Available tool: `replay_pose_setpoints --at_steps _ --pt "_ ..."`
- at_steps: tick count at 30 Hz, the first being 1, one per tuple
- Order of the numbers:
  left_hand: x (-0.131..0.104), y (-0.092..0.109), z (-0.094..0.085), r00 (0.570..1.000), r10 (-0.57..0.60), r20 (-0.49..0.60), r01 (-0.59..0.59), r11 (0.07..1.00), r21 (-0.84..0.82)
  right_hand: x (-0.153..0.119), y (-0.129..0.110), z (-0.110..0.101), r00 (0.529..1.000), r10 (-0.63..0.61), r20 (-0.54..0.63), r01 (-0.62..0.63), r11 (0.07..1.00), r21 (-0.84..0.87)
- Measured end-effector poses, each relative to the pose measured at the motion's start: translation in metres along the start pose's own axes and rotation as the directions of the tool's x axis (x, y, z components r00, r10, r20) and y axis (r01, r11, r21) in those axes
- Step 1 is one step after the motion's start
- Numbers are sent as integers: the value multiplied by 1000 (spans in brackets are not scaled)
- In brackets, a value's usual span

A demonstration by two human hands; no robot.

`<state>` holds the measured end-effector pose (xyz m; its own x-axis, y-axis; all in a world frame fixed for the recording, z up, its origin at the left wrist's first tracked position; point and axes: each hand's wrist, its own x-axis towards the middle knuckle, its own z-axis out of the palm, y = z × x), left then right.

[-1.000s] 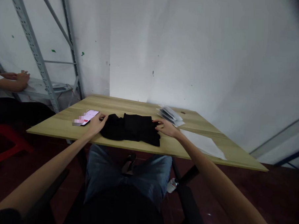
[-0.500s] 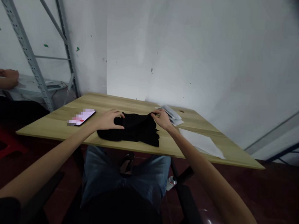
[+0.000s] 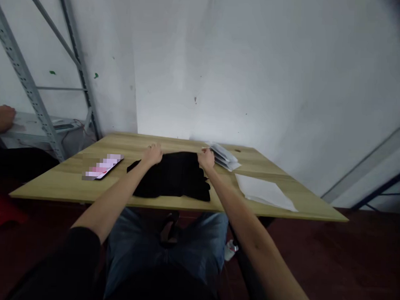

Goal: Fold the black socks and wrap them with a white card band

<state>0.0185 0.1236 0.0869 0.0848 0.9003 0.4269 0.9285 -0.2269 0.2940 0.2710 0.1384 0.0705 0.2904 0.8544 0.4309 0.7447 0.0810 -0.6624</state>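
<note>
A piece of black cloth point(image 3: 174, 177), its exact kind unclear, lies spread on the wooden table near the front edge. My left hand point(image 3: 152, 155) is closed at its far left corner, fingers curled over the fabric. At the far right corner, my right hand point(image 3: 206, 158) pinches the cloth's edge. The far edge runs nearly straight between both hands, while the right side hangs in uneven folds. My fingertips are partly hidden behind the hands.
A phone point(image 3: 103, 167) lies left on the wooden table point(image 3: 62, 179). Several clear plastic packets point(image 3: 223, 155) and a white sheet point(image 3: 264, 191) lie right. A metal rack point(image 3: 33, 85) stands left, with another person's hand point(image 3: 2, 118) beyond. A white wall rises behind.
My left hand has gone from open over the cloth to closed on its far left corner. The cloth is now flatter and its far edge straighter. The view has shifted slightly.
</note>
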Motion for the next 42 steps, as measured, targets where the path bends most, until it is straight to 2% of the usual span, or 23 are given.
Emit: replay_pose_setpoints --at_steps 1,3,5,7,9,11,14,16,20,23,26,33,39,42 --pt "-3 4 4 999 -38 -27 38 999 19 -9 -2 4 1000 6 -21 -7 1000 -14" --pt "-16 7 7 990 -41 -135 51 997 65 -36 -3 7 991 -132 -34 129 989 -75" --pt "-39 4 1 962 50 -270 -31 997 74 -69 4 -2 953 -303 -9 300 948 -108" --pt "-70 -6 -11 918 151 -366 -148 988 36 -102 17 -20 907 -419 35 420 902 -102" --pt "-106 -21 -23 906 217 -364 -237 971 -11 -130 35 -43 874 -476 98 483 874 -56" --pt "-139 -37 -31 906 213 -367 -256 964 -73 -147 54 -61 871 -472 133 480 877 -29" --pt "-168 -57 -33 928 298 -224 -337 927 -162 -154 74 -71 854 -485 191 484 873 53" --pt "-172 -65 -32 936 323 -140 -349 907 -237 -152 80 -69 857 -479 191 469 878 95" --pt "-165 -74 -33 949 306 -71 -311 890 -334 -146 85 -65 873 -459 164 438 887 149" --pt "-163 -79 -36 943 334 12 -305 875 -375 -144 90 -67 888 -430 161 398 896 198" --pt "-166 -84 -39 942 333 45 -288 869 -403 -144 92 -69 911 -389 136 356 909 217" --pt "-167 -88 -42 964 267 22 -221 839 -497 -144 87 -64 930 -358 87 335 920 205" --pt "-163 -97 -36 993 90 -74 -115 831 -545 -137 91 -66 959 -270 82 222 902 371" --pt "-164 -96 -40 991 42 -131 -107 834 -541 -141 89 -74 961 -274 31 237 878 417"
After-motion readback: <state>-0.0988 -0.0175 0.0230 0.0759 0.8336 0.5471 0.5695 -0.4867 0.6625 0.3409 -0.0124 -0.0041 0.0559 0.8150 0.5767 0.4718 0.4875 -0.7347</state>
